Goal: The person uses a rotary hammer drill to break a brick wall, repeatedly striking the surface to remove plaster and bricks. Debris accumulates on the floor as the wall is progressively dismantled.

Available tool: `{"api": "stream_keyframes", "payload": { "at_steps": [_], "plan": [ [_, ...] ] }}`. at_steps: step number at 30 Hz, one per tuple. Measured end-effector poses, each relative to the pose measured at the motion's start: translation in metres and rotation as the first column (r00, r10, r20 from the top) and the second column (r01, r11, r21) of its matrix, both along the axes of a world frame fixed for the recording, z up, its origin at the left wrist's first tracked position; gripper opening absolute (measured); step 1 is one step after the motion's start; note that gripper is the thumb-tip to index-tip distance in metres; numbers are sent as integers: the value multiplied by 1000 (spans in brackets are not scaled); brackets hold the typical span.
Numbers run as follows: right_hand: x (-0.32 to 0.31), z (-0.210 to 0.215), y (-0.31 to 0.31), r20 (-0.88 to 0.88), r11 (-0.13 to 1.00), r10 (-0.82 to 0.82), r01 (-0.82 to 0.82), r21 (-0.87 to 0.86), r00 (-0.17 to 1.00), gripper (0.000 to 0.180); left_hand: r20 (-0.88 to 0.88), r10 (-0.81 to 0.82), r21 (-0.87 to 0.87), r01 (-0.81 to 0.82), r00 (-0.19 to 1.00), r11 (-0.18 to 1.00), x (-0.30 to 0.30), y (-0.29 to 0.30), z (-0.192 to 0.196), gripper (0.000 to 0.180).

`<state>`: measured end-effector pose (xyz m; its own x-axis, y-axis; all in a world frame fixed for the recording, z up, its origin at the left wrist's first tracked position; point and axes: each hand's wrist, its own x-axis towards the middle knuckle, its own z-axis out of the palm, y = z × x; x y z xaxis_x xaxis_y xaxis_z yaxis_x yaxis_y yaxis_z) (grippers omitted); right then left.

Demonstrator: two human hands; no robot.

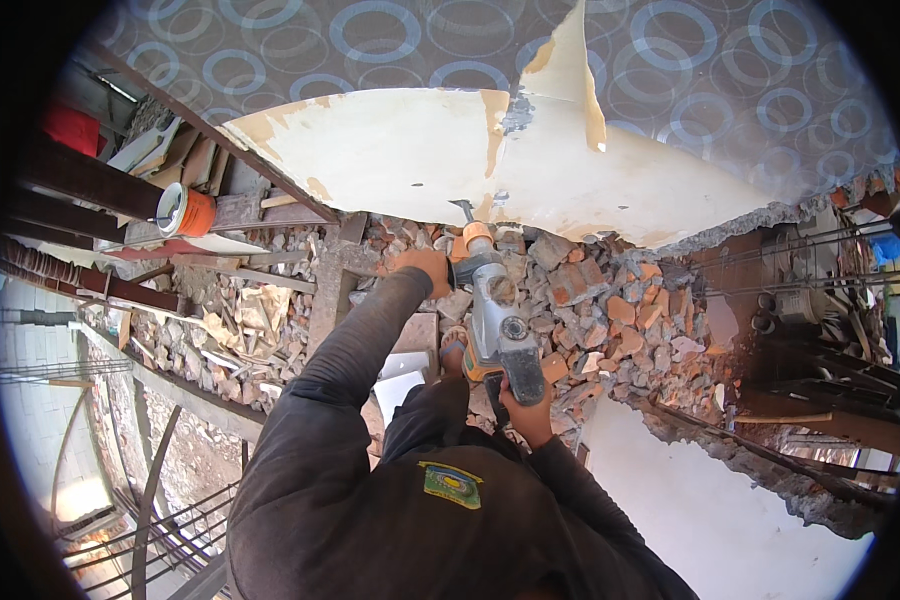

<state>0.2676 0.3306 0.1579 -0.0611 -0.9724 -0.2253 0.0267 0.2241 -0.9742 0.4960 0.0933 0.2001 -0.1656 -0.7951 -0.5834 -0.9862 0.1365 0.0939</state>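
Observation:
A grey and orange demolition hammer (500, 315) is held in both my hands, its nose away from me. My left hand (425, 268) is closed around the side handle near the orange front collar. At the back, my right hand (530, 410) grips the rear handle, its fingers partly hidden by the tool body. The chisel bit (463, 210) reaches the lower part of a wall (370, 140) with peeled wallpaper; I cannot tell if the tip touches it. Ring-patterned wallpaper (460, 40) covers the upper part, and a torn strip (565, 80) hangs loose.
Broken bricks and rubble (610, 310) lie around my feet. At left are an orange bucket (186, 211), steel beams (80, 185) and bare rebar (160, 540). Broken wall edges (770, 480) and more bars (820, 240) are at right. My foot (454, 355) stands among debris.

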Motion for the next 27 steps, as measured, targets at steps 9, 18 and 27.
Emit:
{"api": "stream_keyframes", "payload": {
  "at_steps": [9, 18, 27],
  "plan": [
    [-62, -2, -23, -122, 994, 104, -105, -3, 987, 26, -176, 187, 72, -177, 967, 982, -16, 18, -44, 40],
    [-2, 21, 8, 24, 998, -54, 55, -31, 998, 20, -88, 2, -81, -9, 996, 997, 4, 16, -11, 36],
    [-52, 25, -13, 122, 1000, -1, -2, 21, 993, 19, -51, 193, -7, -193, 980, 981, -35, 42, 0, 41]
  ]
}}
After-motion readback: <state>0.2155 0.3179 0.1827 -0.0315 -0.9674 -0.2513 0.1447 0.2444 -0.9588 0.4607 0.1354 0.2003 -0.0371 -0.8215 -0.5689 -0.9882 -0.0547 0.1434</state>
